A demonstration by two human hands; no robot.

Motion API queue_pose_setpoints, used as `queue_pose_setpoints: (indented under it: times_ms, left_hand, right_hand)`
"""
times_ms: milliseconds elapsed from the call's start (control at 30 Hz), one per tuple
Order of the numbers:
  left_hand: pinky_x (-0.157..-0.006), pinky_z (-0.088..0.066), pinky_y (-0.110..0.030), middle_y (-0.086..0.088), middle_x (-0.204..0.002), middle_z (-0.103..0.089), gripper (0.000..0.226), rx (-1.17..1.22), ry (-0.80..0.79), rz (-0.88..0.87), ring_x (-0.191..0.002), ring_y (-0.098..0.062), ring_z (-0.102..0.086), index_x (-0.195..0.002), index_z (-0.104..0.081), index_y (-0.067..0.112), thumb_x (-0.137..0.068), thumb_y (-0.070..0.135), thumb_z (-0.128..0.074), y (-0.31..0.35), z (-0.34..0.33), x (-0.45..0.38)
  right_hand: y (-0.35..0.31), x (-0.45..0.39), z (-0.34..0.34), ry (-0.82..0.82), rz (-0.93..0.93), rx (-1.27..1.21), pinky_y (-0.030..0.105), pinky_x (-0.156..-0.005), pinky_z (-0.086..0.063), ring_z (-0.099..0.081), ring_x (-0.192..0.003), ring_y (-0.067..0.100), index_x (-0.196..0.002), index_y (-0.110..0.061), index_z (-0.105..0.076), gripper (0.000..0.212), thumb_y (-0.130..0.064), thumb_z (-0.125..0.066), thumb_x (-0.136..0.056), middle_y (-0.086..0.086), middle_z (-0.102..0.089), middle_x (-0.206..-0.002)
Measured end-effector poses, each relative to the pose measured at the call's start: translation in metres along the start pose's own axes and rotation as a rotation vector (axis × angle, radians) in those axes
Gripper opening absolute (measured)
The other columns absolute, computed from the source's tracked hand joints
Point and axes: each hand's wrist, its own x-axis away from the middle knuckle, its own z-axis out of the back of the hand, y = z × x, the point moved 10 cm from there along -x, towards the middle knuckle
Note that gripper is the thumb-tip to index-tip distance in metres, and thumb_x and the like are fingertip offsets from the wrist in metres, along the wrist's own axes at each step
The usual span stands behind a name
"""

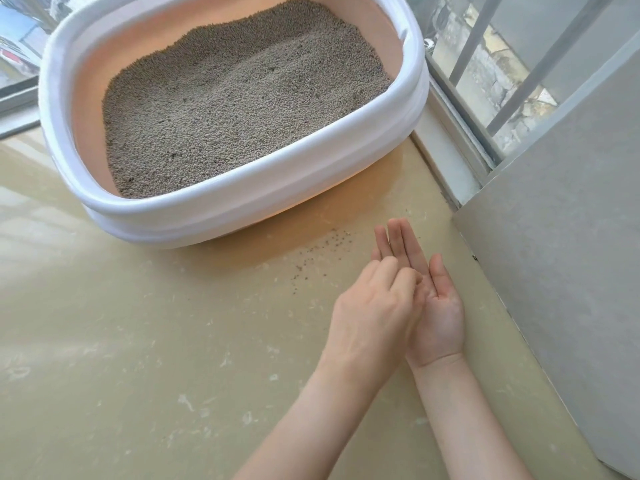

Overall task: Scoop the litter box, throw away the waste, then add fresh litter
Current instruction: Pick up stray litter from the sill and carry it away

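Grey litter (239, 109) fills the diagonally set litter box (221, 206).

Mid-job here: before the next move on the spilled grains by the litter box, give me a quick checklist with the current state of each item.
1. Litter box sits flat on the floor: ok.
2. Litter spread inside the box, no clumps showing on the surface: ok.
3. Floor beside the box clean: not ok, spilled grains lie scattered just ahead of the hands.
4. Right hand open, palm up, ready to receive grains: ok.
5. Left hand fingers curled over the right palm; whether they hold grains: cannot tell.
6. Scoop or waste bin within reach: cannot tell, neither is in view.
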Motion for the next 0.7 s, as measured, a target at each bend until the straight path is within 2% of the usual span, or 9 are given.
queue_pose_setpoints:
  times_ms: [67,133,200,267,333,400,500,600,700]
  left_hand:
    - [-0.058,-0.045,-0.030,-0.001,-0.076,-0.055,0.017,0.081,0.071,-0.017,-0.073,-0.021,-0.055,-0.080,-0.064,0.011,-0.092,0.022,-0.058,-0.003,0.008,0.003]
    - [-0.058,-0.040,-0.025,0.003,-0.074,-0.050,0.017,0.147,0.152,0.020,-0.070,-0.018,-0.052,-0.080,-0.064,0.012,-0.090,0.023,-0.057,-0.018,0.020,0.004]
    - [-0.059,-0.037,-0.022,0.010,-0.074,-0.042,0.009,0.152,0.223,0.126,-0.070,-0.016,-0.050,-0.082,-0.066,0.013,-0.087,0.019,-0.062,-0.050,0.031,0.003]
    - [-0.059,-0.042,-0.028,0.011,-0.078,-0.041,0.006,0.130,0.240,0.264,-0.070,-0.015,-0.050,-0.090,-0.068,0.015,-0.085,0.017,-0.066,-0.088,0.036,0.000]
    - [-0.064,-0.048,-0.034,0.010,-0.087,-0.046,0.029,0.105,0.127,0.367,-0.077,-0.014,-0.053,-0.110,-0.066,0.022,-0.083,0.030,-0.069,-0.116,0.025,-0.006]
    - [-0.077,-0.048,-0.031,0.005,-0.102,-0.048,0.061,0.050,-0.016,0.371,-0.095,-0.015,-0.050,-0.129,-0.054,0.027,-0.075,0.050,-0.070,-0.127,0.009,-0.013]
    - [-0.094,-0.035,-0.033,0.002,-0.120,-0.047,0.079,-0.079,-0.098,0.258,-0.114,-0.019,-0.040,-0.131,-0.052,0.023,-0.066,0.066,-0.066,-0.120,-0.003,-0.024]
    - [-0.094,-0.036,-0.036,0.002,-0.120,-0.051,0.067,-0.094,-0.072,0.208,-0.112,-0.022,-0.042,-0.123,-0.059,0.018,-0.071,0.060,-0.068,-0.115,-0.006,-0.026]
    - [-0.082,-0.046,-0.045,-0.001,-0.108,-0.060,0.036,-0.060,0.035,0.145,-0.099,-0.028,-0.050,-0.110,-0.068,0.014,-0.082,0.036,-0.070,-0.111,0.001,-0.024]
  right_hand:
    - [0.000,0.000,0.000,0.006,-0.001,-0.009,0.037,-0.120,-0.004,-0.015,-0.145,0.021,-0.144,0.002,-0.036,0.060,-0.036,-0.012,-0.104,0.018,-0.040,-0.147]
    - [0.001,-0.001,-0.001,0.010,-0.021,-0.058,0.043,-0.118,-0.017,-0.021,-0.144,0.024,-0.141,0.004,-0.038,0.058,-0.034,-0.017,-0.103,0.020,-0.043,-0.145]
    - [0.002,-0.002,-0.001,0.025,-0.032,-0.094,0.045,-0.116,-0.024,-0.028,-0.141,0.028,-0.139,0.005,-0.042,0.056,-0.032,-0.022,-0.102,0.022,-0.044,-0.144]
    - [0.001,-0.003,-0.001,0.030,-0.026,-0.094,0.043,-0.117,-0.023,-0.031,-0.140,0.030,-0.137,0.006,-0.044,0.055,-0.031,-0.022,-0.103,0.021,-0.045,-0.143]
    - [0.000,-0.003,0.000,0.020,-0.020,-0.083,0.042,-0.117,-0.022,-0.031,-0.140,0.030,-0.137,0.005,-0.045,0.056,-0.032,-0.020,-0.103,0.021,-0.046,-0.143]
    - [0.001,-0.003,0.000,0.009,-0.022,-0.082,0.042,-0.118,-0.020,-0.030,-0.141,0.030,-0.138,0.006,-0.043,0.057,-0.033,-0.019,-0.103,0.022,-0.045,-0.143]
    - [0.001,-0.003,0.000,0.001,-0.026,-0.082,0.042,-0.118,-0.019,-0.029,-0.141,0.030,-0.138,0.006,-0.043,0.058,-0.033,-0.019,-0.103,0.022,-0.044,-0.143]
    - [0.000,-0.003,-0.001,-0.006,-0.023,-0.076,0.042,-0.118,-0.019,-0.030,-0.141,0.030,-0.138,0.006,-0.043,0.058,-0.033,-0.019,-0.102,0.022,-0.044,-0.143]
    - [0.000,-0.003,-0.001,0.004,-0.020,-0.070,0.042,-0.118,-0.020,-0.030,-0.141,0.030,-0.137,0.006,-0.044,0.057,-0.033,-0.020,-0.103,0.022,-0.045,-0.142]
